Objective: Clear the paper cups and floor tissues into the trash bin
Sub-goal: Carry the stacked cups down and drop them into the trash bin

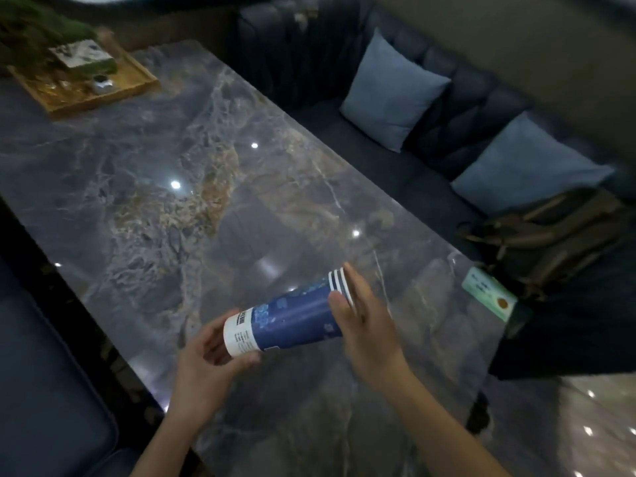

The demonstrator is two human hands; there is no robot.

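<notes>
A stack of blue paper cups with white rims lies sideways in the air above the grey marble table. My left hand cups the white bottom end of the stack. At the rim end, my right hand grips the stack, palm against the mouths and thumb on the blue side. No trash bin and no tissues are in view.
A wooden tray with a plant and small items stands at the table's far left corner. A green card lies at the right edge. A dark sofa with two blue cushions and a brown bag runs along the right.
</notes>
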